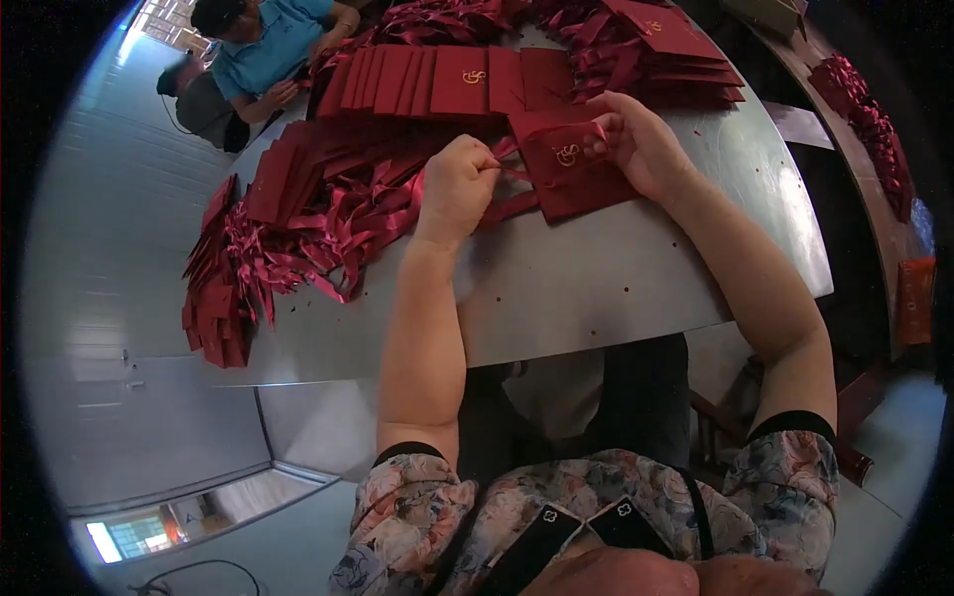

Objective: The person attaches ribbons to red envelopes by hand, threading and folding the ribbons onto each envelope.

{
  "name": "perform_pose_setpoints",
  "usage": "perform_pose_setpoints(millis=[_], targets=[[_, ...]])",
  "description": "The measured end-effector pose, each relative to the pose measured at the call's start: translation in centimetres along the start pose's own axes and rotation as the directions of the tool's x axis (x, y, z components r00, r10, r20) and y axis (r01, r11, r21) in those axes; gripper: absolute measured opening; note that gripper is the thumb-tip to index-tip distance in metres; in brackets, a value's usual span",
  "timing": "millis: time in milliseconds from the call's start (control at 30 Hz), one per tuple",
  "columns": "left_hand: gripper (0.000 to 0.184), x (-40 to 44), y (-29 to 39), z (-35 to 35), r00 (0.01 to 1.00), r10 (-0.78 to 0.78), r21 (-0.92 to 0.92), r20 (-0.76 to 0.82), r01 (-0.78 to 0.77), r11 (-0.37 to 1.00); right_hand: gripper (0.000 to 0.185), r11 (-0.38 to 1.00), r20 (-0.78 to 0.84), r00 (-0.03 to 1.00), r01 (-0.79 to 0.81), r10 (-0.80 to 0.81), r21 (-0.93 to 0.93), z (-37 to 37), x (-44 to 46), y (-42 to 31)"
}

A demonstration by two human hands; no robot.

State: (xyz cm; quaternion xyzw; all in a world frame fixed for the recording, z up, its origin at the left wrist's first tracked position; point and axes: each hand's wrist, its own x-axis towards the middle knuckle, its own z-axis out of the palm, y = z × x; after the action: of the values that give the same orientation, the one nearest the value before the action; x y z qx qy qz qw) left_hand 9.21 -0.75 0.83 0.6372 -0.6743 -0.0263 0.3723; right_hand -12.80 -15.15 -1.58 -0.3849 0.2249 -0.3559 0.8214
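A dark red paper gift bag [557,189] with a gold emblem lies flat on the metal table in front of me. My left hand [457,187] is closed in a pinch on the bag's red ribbon [514,176], just off the bag's left edge. Over the right part of the bag is my right hand [644,149], its fingers curled on a ribbon loop [571,130] beside the emblem. The exact grip of the right fingertips is partly hidden.
Rows of red bags [395,81] stand behind my hands, and loose ribbons [333,223] trail from bags at left. More bags [686,45] are stacked at back right. A co-worker in a blue shirt [273,45] sits at far left; another person is behind.
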Motion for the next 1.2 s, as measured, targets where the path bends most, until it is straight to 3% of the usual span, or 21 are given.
perform_pose_setpoints(millis=[100, 167, 200, 267, 400, 533, 600, 633, 700, 767, 800, 933, 1000, 1033, 1067, 1100, 1133, 1200], targets=[[0.011, -0.2, -0.5, -1.2, 0.996, -0.071, 0.062, 0.048, 0.068, 0.996, 0.032, 0.999, 0.061, 0.998, 0.02, -0.018, -0.029, 0.7, -0.7, 0.0], [0.013, -0.5, -0.7, -2.0, 0.972, -0.22, 0.141, 0.088, 0.206, 0.968, 0.036, 0.997, 0.013, 1.0, 0.015, -0.014, -0.077, 1.1, -0.7, 0.0], [0.013, -0.6, -1.1, -2.3, 0.971, -0.221, 0.138, 0.09, 0.208, 0.968, 0.039, 0.992, -0.027, 0.999, 0.015, -0.019, -0.126, 1.2, -0.7, 0.0], [0.014, -0.9, -1.9, -3.1, 0.959, -0.282, 0.469, 0.037, 0.233, 0.852, 0.041, 0.994, -0.021, 1.0, 0.008, -0.01, -0.109, 1.2, -0.8, -0.2], [0.015, -1.0, -0.7, -3.7, 0.871, -0.491, 0.427, 0.007, 0.441, 0.789, 0.045, 0.992, -0.016, 1.0, 0.024, -0.027, -0.126, 1.4, -1.0, -0.2], [0.015, -1.0, -1.7, -3.8, 0.893, -0.45, 0.407, -0.02, 0.419, 0.812, 0.039, 0.995, -0.008, 1.0, -0.018, 0.017, -0.099, 1.0, -0.7, 0.0], [0.014, -0.9, -1.4, -4.0, 0.913, -0.399, 0.287, -0.086, 0.407, 0.867, 0.038, 0.985, 0.15, 0.987, 0.075, -0.051, -0.157, 0.9, -0.8, 0.2], [0.014, -0.9, -0.9, -4.1, 0.913, -0.398, 0.286, -0.088, 0.406, 0.868, 0.038, 0.985, 0.151, 0.987, 0.076, -0.052, -0.158, 1.0, -0.9, 0.2], [0.013, -0.8, 0.2, -4.7, 0.917, -0.327, -0.028, -0.23, 0.33, 0.944, 0.052, 0.716, 0.347, 0.916, 0.378, -0.2, -0.587, 1.8, -1.5, 0.3], [0.012, -0.5, 0.6, -4.9, 0.915, -0.29, -0.006, -0.281, 0.301, 0.954, 0.07, 0.306, 0.62, 0.739, 0.674, -0.265, -0.672, 2.5, -2.6, 0.2], [0.009, -0.4, 1.1, -5.0, 0.903, -0.301, -0.095, -0.307, 0.286, 0.954, 0.078, 0.142, 0.68, 0.697, 0.714, -0.226, -0.685, 3.2, -3.1, 0.1], [0.007, -0.2, 2.2, -5.0, 0.89, -0.33, -0.263, -0.314, 0.252, 0.931, 0.065, 0.054, 0.572, 0.79, 0.595, -0.218, -0.802, 4.3, -4.0, 0.4], [0.007, -0.2, 2.3, -4.7, 0.868, -0.392, -0.358, -0.306, 0.277, 0.892, 0.043, -0.224, 0.728, 0.658, 0.693, -0.192, -0.686, 4.0, -4.1, -0.3], [0.008, -0.2, 2.2, -4.6, 0.846, -0.453, -0.448, -0.282, 0.302, 0.842, 0.043, -0.232, 0.733, 0.653, 0.696, -0.189, -0.68, 4.2, -4.2, -0.6], [0.008, -0.1, 2.2, -4.6, 0.844, -0.452, -0.451, -0.289, 0.296, 0.842, 0.034, -0.352, 0.751, 0.602, 0.664, -0.271, -0.66, 4.3, -4.3, -1.0], [0.012, 0.0, 2.5, -4.7, 0.817, -0.518, -0.568, -0.252, 0.309, 0.763, 0.026, -0.464, 0.769, 0.538, 0.614, -0.347, -0.639, 4.6, -4.6, -1.7], [0.016, 0.1, 2.7, -4.8, 0.792, -0.575, -0.673, -0.204, 0.313, 0.67, 0.026, -0.471, 0.771, 0.534, 0.612, -0.347, -0.636, 4.8, -4.9, -2.7], [0.017, 0.1, 2.4, -4.9, 0.764, -0.618, -0.736, -0.188, 0.307, 0.603, 0.023, -0.552, 0.735, 0.459, 0.485, -0.499, -0.678, 5.1, -5.6, -4.7]])
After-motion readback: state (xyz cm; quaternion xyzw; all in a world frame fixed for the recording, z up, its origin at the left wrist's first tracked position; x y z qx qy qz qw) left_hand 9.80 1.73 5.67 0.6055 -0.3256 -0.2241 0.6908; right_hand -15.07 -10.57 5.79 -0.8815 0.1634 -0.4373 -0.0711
